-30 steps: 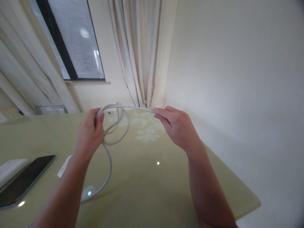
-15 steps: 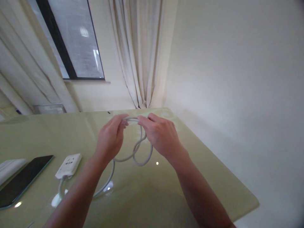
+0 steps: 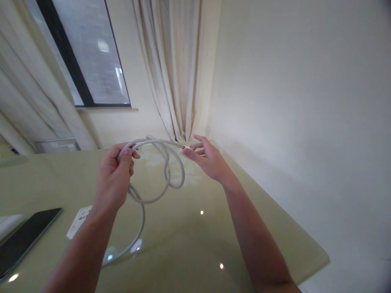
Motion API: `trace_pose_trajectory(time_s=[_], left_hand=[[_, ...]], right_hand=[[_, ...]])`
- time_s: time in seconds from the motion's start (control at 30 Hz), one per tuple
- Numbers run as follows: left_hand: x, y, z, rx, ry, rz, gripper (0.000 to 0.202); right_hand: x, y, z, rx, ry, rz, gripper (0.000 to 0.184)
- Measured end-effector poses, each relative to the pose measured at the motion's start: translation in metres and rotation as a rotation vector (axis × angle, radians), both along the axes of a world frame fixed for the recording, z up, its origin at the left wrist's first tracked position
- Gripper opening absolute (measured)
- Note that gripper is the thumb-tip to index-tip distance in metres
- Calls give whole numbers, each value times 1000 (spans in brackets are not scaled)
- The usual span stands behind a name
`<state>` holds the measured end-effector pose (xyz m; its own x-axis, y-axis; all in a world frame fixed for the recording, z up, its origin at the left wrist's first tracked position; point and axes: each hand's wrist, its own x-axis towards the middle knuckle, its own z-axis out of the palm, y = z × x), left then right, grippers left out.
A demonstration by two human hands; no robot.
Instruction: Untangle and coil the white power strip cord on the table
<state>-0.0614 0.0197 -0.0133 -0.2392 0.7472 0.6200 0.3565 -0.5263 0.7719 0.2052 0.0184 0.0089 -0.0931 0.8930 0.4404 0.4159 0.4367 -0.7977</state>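
Note:
A white power cord (image 3: 152, 201) hangs in loose loops above the table, between my two hands. My left hand (image 3: 117, 171) is closed around the gathered strands, thumb on top. From there the cord drops and runs in a curve back under my left forearm. At the cord's other end, a small white plug (image 3: 187, 148) is at the thumb and fingertips of my right hand (image 3: 207, 156), which pinches it lightly. The white socket block (image 3: 77, 221) of a power strip lies on the table, partly covered by my left forearm.
A dark phone (image 3: 29, 240) and a white object (image 3: 10, 224) lie at the left of the glossy greenish table (image 3: 183, 248). A wall (image 3: 290, 122) runs along the right side. Curtains (image 3: 174, 73) and a window (image 3: 91, 53) stand behind.
My hands have moved apart, the left going left and gathering the strands. My right hand has gone from the loop to the plug end. The loops have been lifted and opened wider.

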Motion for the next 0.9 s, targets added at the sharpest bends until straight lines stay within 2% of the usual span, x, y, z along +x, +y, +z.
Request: trace_pose_trajectory(time_s=[0.07,0.13,0.23,0.4,0.53,0.63,0.77,0.9], left_hand=[[1,0,1,-6,-129,-63,27],[1,1,2,-14,-194,-71,26],[3,0,2,-13,-147,-18,28],[11,-5,0,14,181,68,29],[16,-10,-2,10,241,128,31],[20,-15,0,24,300,166,33],[31,-22,2,118,361,112,36],[39,-24,0,85,368,91,35]], right_hand=[[2,3,0,-135,111,153,76],[3,4,1,-146,188,232,65],[2,5,5,-64,330,164,53],[1,1,10,111,471,73,55],[0,-8,13,233,399,96,54],[-3,-15,15,306,265,112,49],[-13,-20,15,360,63,100,40],[-24,-25,14,417,-129,53,39]])
